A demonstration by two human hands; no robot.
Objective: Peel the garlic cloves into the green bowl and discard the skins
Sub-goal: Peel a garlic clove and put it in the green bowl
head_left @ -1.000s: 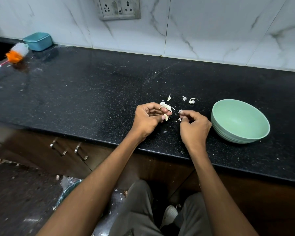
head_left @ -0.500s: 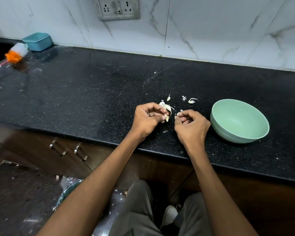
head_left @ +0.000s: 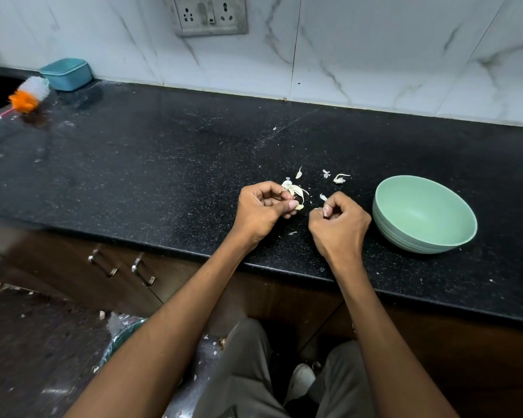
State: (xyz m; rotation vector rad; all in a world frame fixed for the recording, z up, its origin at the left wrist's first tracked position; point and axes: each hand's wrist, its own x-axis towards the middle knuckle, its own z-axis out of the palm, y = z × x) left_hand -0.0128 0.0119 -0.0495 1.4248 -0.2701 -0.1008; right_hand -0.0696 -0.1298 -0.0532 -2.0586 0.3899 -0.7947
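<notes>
My left hand [head_left: 261,208] grips a garlic clove [head_left: 297,200] with loose papery skin sticking up from it, just above the black counter [head_left: 163,176]. My right hand [head_left: 340,223] is a short way to its right, fingers curled, pinching a small scrap of garlic skin [head_left: 325,208] at the fingertips. The green bowl [head_left: 424,214] stands on the counter right of my right hand; nothing shows inside it. Several bits of peeled skin [head_left: 340,178] lie on the counter behind my hands.
A teal box [head_left: 66,73] sits at the back left against the marble wall, with an orange and white brush [head_left: 27,95] beside it. Below the counter edge are cabinet handles [head_left: 103,263] and a bin with a plastic liner [head_left: 118,336] on the floor.
My right hand came in toward the left hand, then drew back slightly to the right with a scrap of skin. My left hand stayed put with the clove.
</notes>
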